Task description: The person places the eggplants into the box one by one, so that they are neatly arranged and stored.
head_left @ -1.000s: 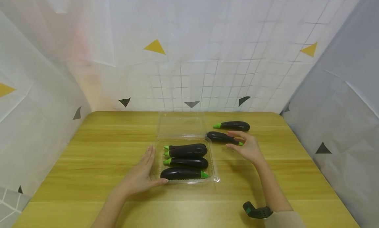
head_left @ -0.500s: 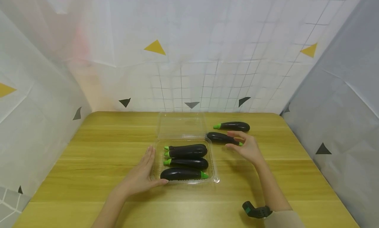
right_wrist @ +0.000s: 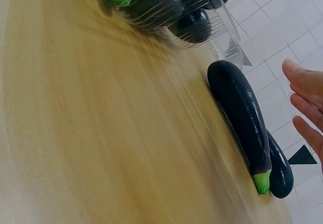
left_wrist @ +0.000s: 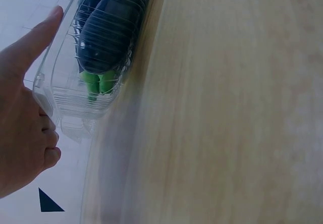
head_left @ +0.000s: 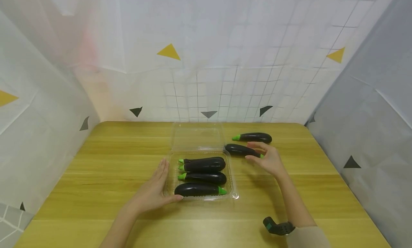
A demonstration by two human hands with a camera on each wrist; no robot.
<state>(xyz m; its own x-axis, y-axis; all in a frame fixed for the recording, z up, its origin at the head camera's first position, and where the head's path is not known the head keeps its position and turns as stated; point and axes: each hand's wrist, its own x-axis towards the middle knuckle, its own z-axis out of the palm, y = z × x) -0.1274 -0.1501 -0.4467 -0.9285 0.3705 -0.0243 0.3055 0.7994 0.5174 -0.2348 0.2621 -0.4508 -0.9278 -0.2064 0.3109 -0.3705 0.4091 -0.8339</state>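
A: How should the nearer glossy black, club-shaped eggplant with a green stem cap (head_left: 239, 150) be picked up? It's been left lying on the yellow-brown wood-grain tabletop (head_left: 199, 226), just beside the clear plastic hinged box (head_left: 173, 169).

B: The bare right hand (head_left: 268, 163) is curved wide open around the stem end, nothing held yet; a gap can be seen in the right wrist view. Imo the middle should be gripped instead, or the fat end will probably dip. Skin that shiny might slip too. The bare left hand (head_left: 152, 190) is laid against the box's left side, fingers straight, thumb stretched to the front rim, nothing grasped. Decent bracing, should be left like that.

A: And the count?

B: Six eggplants: four boxed (head_left: 204, 164), two loose, the farther loose one (head_left: 256, 137) being placed behind. One box, one see-through lid (head_left: 197, 137) folded back, two hands.
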